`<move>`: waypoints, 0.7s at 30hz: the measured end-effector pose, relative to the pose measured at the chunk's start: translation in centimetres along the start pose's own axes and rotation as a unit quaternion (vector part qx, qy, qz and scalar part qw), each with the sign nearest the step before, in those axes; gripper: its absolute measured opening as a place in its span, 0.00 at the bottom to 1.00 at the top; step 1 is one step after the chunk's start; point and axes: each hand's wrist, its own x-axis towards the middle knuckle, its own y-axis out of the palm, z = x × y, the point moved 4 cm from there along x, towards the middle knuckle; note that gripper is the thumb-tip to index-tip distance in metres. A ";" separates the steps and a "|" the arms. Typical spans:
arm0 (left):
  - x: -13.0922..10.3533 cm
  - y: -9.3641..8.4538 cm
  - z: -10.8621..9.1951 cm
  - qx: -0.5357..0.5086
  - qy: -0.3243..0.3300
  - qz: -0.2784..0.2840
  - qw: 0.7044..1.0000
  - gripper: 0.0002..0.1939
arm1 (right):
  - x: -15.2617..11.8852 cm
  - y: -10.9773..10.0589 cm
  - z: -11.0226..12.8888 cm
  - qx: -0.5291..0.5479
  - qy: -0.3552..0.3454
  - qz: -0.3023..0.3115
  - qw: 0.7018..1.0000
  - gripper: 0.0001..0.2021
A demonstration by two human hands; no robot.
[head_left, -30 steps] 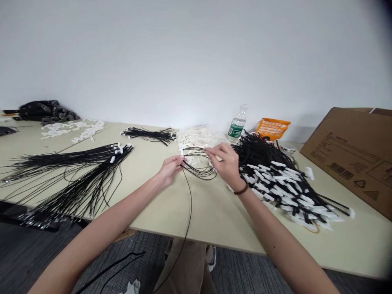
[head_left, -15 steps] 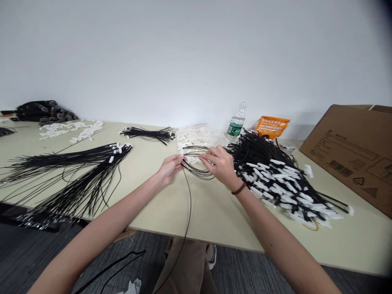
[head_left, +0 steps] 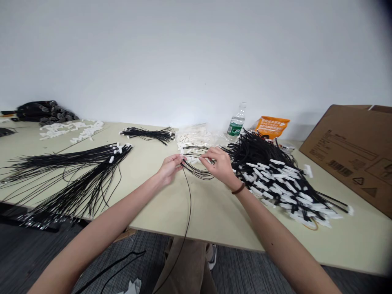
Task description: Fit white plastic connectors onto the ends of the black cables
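My left hand [head_left: 171, 167] is closed in a pinch on a white connector [head_left: 182, 157] at the end of thin black wires. One long black wire [head_left: 189, 196] hangs from it over the table's front edge. A looped bunch of black wires [head_left: 197, 173] curves rightward toward my right hand [head_left: 219, 163]. The thumb and index finger of my right hand are pinched together beside that loop; whatever lies between the fingertips is too small to make out. Behind the hands lies a clear bag of small white connectors [head_left: 196, 134].
Black cables with white connectors [head_left: 284, 183] are heaped on the right, before a cardboard box [head_left: 352, 151]. A water bottle [head_left: 237, 122] and an orange packet [head_left: 272, 127] stand behind. Wire bundles [head_left: 82, 175] spread left; a smaller bundle [head_left: 148, 134] lies farther back.
My right hand has shifted very slightly down, its fingers still pinched. My left hand keeps its place on the connector.
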 end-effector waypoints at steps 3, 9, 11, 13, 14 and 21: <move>0.0 0.0 0.0 0.002 0.001 -0.005 1.000 0.09 | 0.1 -0.1 0.0 0.023 0.025 0.004 0.999 0.08; 0.0 0.0 -0.1 0.004 0.005 -0.008 1.000 0.09 | 0.2 -0.1 0.1 0.035 0.029 0.001 0.999 0.08; 0.0 0.0 -0.1 0.005 0.005 -0.007 1.000 0.09 | 0.2 -0.1 0.1 0.033 0.027 -0.002 0.999 0.08; 0.0 0.1 -0.2 0.007 0.004 -0.005 1.000 0.09 | 0.2 -0.1 0.1 0.029 0.025 -0.003 0.999 0.08; -0.1 0.1 -0.2 0.007 0.004 -0.005 1.000 0.09 | 0.1 -0.1 0.1 0.027 0.022 -0.003 0.999 0.08; 0.0 0.1 -0.2 0.009 0.011 -0.002 1.000 0.08 | 0.1 0.0 -0.1 0.026 0.010 0.004 1.000 0.07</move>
